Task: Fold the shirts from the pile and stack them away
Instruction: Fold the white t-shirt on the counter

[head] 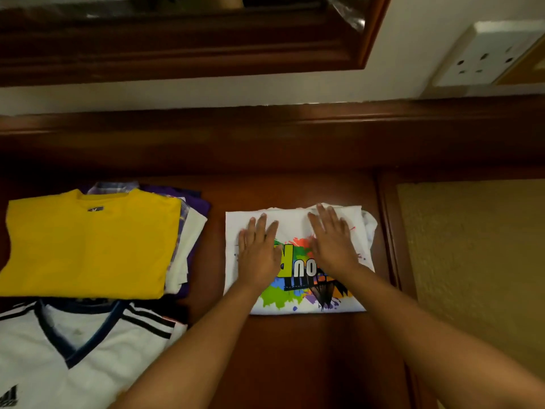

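Observation:
A folded white shirt with a colourful splash print [295,293] lies on the dark wooden surface [295,349], right of centre. My left hand [259,252] lies flat on its left half, fingers straight. My right hand [333,240] presses flat on its right half, fingers reaching the far edge. To the left sits a stack of folded shirts with a yellow shirt [88,246] on top. Below that stack lies a white jersey with a dark V-neck and black shoulder stripes [73,349], spread out.
A raised wooden ledge [265,137] runs along the back, with a wall and a framed mirror [177,33] above. A white wall socket [483,54] is at the upper right. A tan padded panel [472,276] borders the surface on the right.

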A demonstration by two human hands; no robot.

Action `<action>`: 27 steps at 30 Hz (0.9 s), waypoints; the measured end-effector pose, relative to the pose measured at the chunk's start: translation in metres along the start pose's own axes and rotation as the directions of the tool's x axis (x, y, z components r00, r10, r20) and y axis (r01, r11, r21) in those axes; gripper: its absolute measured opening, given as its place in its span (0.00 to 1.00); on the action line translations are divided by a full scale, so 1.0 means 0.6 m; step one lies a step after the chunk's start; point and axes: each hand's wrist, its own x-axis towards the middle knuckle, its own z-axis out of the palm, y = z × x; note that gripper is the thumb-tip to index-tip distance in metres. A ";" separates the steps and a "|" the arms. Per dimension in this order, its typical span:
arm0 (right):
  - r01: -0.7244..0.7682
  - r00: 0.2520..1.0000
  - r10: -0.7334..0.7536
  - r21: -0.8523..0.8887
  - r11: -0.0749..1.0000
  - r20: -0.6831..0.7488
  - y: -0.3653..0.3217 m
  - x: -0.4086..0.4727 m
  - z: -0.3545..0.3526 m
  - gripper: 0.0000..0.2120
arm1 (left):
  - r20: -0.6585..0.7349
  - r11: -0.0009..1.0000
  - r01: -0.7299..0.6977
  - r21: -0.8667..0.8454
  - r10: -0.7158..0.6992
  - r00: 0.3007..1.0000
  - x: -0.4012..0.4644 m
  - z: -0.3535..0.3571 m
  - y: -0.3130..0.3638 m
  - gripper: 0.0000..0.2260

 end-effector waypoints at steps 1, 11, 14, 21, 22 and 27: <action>0.017 1.000 -0.016 -0.027 0.999 0.024 0.004 0.004 0.011 0.32 | 0.026 0.999 -0.003 0.048 0.002 1.000 0.002 0.007 -0.004 0.25; -0.131 0.991 0.136 -0.172 0.976 0.013 0.103 -0.010 0.016 0.38 | 0.124 0.988 0.057 0.142 -0.075 0.989 -0.012 0.005 -0.099 0.34; -0.268 0.963 0.265 -0.143 0.953 -0.043 0.120 -0.023 0.002 0.39 | 0.107 0.989 0.077 0.127 -0.091 0.990 -0.012 -0.004 -0.094 0.34; -0.141 0.990 0.142 -0.074 0.987 0.010 0.096 -0.055 0.023 0.39 | 0.083 0.998 0.043 0.046 -0.047 0.995 -0.039 0.010 -0.017 0.32; -0.162 0.986 0.165 -0.079 0.984 0.020 0.107 -0.061 0.029 0.40 | 0.099 0.997 0.042 0.058 -0.047 0.994 -0.051 0.017 -0.023 0.33; -0.420 0.899 0.416 -0.005 0.907 -0.140 0.115 -0.085 0.007 0.34 | 0.158 0.994 0.073 0.087 -0.086 0.984 -0.089 0.025 -0.083 0.32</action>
